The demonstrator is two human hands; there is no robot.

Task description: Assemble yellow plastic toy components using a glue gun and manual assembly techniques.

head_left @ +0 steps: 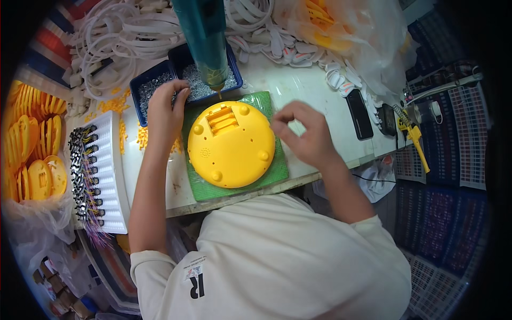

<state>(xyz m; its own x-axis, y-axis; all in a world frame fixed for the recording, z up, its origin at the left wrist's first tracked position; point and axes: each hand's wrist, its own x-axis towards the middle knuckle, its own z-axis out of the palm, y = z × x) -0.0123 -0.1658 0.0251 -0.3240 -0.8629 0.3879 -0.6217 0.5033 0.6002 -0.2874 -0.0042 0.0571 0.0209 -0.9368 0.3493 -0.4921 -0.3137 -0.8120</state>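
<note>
A round yellow plastic housing [234, 152] lies with its open battery compartment facing up on a green mat [205, 191]. Just above its far edge hangs a teal electric screwdriver [201, 37], its bit pointing down. My left hand [169, 104] is over the near side of a blue two-part tray [140, 101] full of small screws [189, 77]. Its thumb and fingers are pinched; whatever they hold is too small to see. To the right of the housing, my right hand [306, 130] is slightly blurred, fingers curled and thumb against the index finger; any content is hidden.
A white tray [113, 160] of wired parts stands at left, beside a bag of yellow shells [40, 176]. Coiled white tubing [122, 32] and white pieces [277, 42] line the back. On the right are a black phone [359, 114] and a yellow-handled soldering iron [417, 144].
</note>
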